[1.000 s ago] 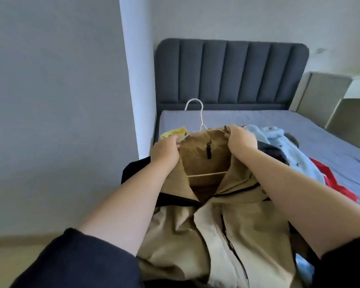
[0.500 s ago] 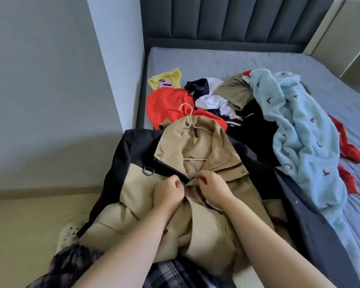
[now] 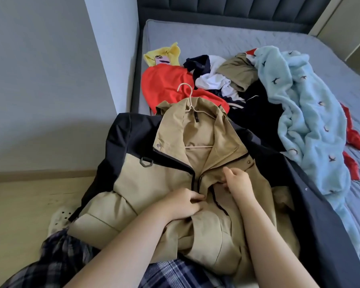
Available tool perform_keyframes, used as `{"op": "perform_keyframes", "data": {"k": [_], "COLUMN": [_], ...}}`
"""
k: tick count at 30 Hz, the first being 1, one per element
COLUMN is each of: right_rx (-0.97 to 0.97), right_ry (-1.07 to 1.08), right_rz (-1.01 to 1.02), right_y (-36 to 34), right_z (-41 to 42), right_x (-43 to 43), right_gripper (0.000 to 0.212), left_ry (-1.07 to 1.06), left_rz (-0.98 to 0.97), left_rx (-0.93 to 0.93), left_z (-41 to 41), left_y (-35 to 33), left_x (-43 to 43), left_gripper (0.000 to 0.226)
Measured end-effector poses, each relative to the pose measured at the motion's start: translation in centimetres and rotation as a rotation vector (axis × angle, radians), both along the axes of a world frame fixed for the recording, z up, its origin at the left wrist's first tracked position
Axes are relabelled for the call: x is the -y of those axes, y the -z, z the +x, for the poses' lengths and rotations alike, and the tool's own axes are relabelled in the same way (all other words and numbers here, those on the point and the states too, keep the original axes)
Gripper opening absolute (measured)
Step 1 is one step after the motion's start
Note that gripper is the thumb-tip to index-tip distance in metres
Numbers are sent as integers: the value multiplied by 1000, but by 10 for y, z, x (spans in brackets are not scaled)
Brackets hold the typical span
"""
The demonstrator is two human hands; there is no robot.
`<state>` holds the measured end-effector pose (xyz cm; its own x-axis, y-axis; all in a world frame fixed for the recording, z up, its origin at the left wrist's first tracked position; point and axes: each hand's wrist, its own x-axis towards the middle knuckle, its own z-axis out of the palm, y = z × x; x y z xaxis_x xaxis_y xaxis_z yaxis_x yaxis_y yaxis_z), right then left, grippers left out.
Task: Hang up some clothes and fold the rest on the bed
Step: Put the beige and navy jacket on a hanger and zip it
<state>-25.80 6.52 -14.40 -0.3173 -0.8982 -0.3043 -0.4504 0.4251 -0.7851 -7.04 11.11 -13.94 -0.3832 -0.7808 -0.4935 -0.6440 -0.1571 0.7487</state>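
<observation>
A tan jacket point(image 3: 170, 183) on a hanger point(image 3: 190, 99) lies on the bed point(image 3: 195, 38); left hand point(image 3: 183, 203) and right hand point(image 3: 238, 181) each pinch its front opening, grip curled.

Bare forearms extended forward, left hand point(image 3: 182, 205) pinching the jacket point(image 3: 164, 179) with curled fingers point(image 3: 196, 197), right hand point(image 3: 238, 182) pinching it just beyond.
</observation>
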Motion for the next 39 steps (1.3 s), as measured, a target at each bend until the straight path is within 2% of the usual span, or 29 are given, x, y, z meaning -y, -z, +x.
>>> {"op": "perform_keyframes", "data": {"k": [2, 4, 9, 11, 13, 16, 19, 21, 22, 24, 26, 27, 29, 32, 36, 38, 39], "right_rx": [-80, -52, 108, 183, 192, -10, -446, -654, -652, -439, -185, -128, -141, -121, -58, -51, -71], "right_ry": [-31, -61, -22, 57, 120, 74, -185, -258, -287, -405, -540, -600, -703, -743, -780, -800, -806], "right_rz": [163, 262, 134, 84, 52, 30, 118, -9, -156, -381, -299, -225, -121, -66, 46, 130, 181], "right_y": [-2, -1, 7, 8, 8, 6, 1, -5, -9, -19, -30, -33, -31, -23, -16, -18, -18], "right_z": [7, 18, 27, 20, 10, 0, 2, 7, 10, 17, 25, 27, 26, 15, 0, -1, 1], "right_x": [1, -1, -10, -12, -15, -19, -22, -23, -24, -25, -28, -30, -32, -40, -49, -48, -46], "right_gripper": [50, 49, 38, 29, 24, 27, 31, 28, 28, 41, 63, 67, 60, 48, 40, 25, 26], "left_ry": [-3, 18, -33, -152, -285, -371, -267, -194, -168, -143, -131, -130, -127, -108, -188, -273, -319], "left_rz": [-5, 21, 7, -115, -275, -310, -220, -196, -193, -177, -149, -134, -110, -124, -305, -365, -366], "left_rx": [-44, -83, -84, -15, 134, 213, 192, 190, 197, 187, 165, 161, 164, 205, 428, 475, 472], "left_z": [-1, -1, 0, 4, 8, 12, 10, 11, 11, 12, 10, 11, 14, 18, 17, 19, 20], "left_y": [-3, -6, -10, -13, -12, -11, -11, -13, -13, -15, -18, -18, -20, -19, -20, -20, -19], "left_x": [0, -2, -4, -3, 0, 0, -5, -8, -8, -9, -10, -10, -11, -13, -9, -5, -3], "left_gripper": [37, 29, 23, 23, 21, 18, 30, 32, 31, 31, 31, 29, 22, 18, 18, 23, 24]}}
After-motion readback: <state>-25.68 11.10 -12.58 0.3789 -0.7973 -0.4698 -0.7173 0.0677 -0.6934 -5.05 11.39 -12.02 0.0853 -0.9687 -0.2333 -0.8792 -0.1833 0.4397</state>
